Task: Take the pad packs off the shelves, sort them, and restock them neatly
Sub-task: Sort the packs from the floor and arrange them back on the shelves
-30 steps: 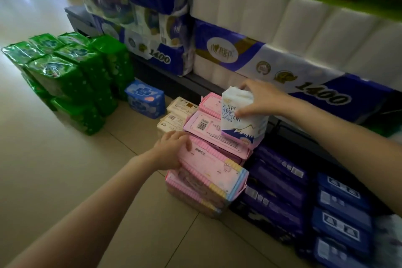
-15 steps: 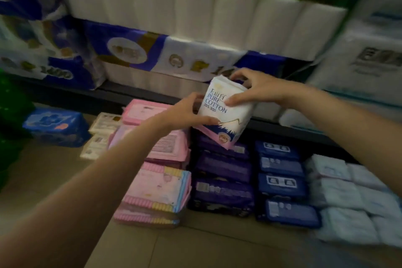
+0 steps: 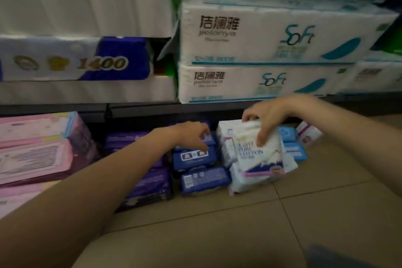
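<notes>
**White pack reaching its sorted pile**

I am seeing the floor (image 3: 282, 224) piles first: pink, purple, blue, white. The white cotton pack (image 3: 258, 154), half a second ago held up by both hands, is now coming down onto the white pile (image 3: 245, 180). The right hand (image 3: 269, 115) is pinching its top; the left hand (image 3: 191, 135) is hovering free, fingers loosely spread, over the blue packs (image 3: 195, 156). Sorting is advancing.

Legible markings: "PURE COTTON" on the white pad pack (image 3: 258, 154). "1400" in gold on the blue-and-white toilet-roll pack (image 3: 76, 61). "jielanya" with Chinese characters and "Soft" on both stacked white tissue packs (image 3: 272, 35). Remaining print unreadable.
</notes>
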The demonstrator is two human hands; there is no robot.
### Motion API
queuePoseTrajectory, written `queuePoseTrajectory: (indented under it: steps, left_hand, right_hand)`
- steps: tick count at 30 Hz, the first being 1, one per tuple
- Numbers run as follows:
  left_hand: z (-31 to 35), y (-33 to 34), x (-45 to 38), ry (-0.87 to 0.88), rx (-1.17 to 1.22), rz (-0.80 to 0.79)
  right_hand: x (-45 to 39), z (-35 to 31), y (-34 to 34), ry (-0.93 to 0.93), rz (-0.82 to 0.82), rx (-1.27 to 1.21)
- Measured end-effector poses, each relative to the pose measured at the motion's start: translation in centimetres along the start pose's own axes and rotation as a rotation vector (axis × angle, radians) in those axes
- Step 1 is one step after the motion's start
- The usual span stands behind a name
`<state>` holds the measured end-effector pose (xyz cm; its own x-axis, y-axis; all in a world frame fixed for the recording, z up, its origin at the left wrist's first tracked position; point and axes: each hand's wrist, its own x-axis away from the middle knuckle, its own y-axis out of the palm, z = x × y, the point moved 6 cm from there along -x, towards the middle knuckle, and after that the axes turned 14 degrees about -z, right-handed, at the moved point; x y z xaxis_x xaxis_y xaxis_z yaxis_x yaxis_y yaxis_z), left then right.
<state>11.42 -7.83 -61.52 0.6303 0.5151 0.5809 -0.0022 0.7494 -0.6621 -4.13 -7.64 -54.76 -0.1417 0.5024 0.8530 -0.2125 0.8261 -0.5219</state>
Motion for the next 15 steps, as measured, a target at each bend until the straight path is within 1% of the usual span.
queuePoseTrajectory:
  steps: [3, 5, 7, 9, 11, 13, 15]
  left_hand:
    - [2.5, 2.8, -2.7, -0.016, -0.172, -0.055]
    - [4.5, 4.9, -4.2, 0.039, -0.26, -0.094]
    - [6.7, 7.1, -5.2, 0.114, -0.365, -0.151]
    - [7.8, 9.4, -6.1, 0.108, -0.497, -0.247]
    - [7.8, 10.9, -7.0, 0.032, -0.664, -0.348]
    - [7.3, 11.2, -7.8, -0.035, -0.79, -0.382]
    - [7.0, 10.9, -8.2, -0.065, -0.821, -0.374]
  right_hand:
    - [-0.7, 3.9, 4.1, 0.05, -0.12, 0.02]
    - [-0.8, 5.9, 6.9, 0.036, -0.173, 0.006]
    - [-1.3, 7.2, 9.6, -0.019, -0.173, -0.003]
    - [-2.3, 7.6, 12.0, -0.118, -0.123, -0.021]
    - [-3.7, 7.7, 14.0, -0.213, -0.022, 0.003]
    - [-4.8, 6.7, 15.4, -0.304, 0.094, 0.083]
    - [-5.5, 4.9, 16.5, -0.412, 0.232, 0.235]
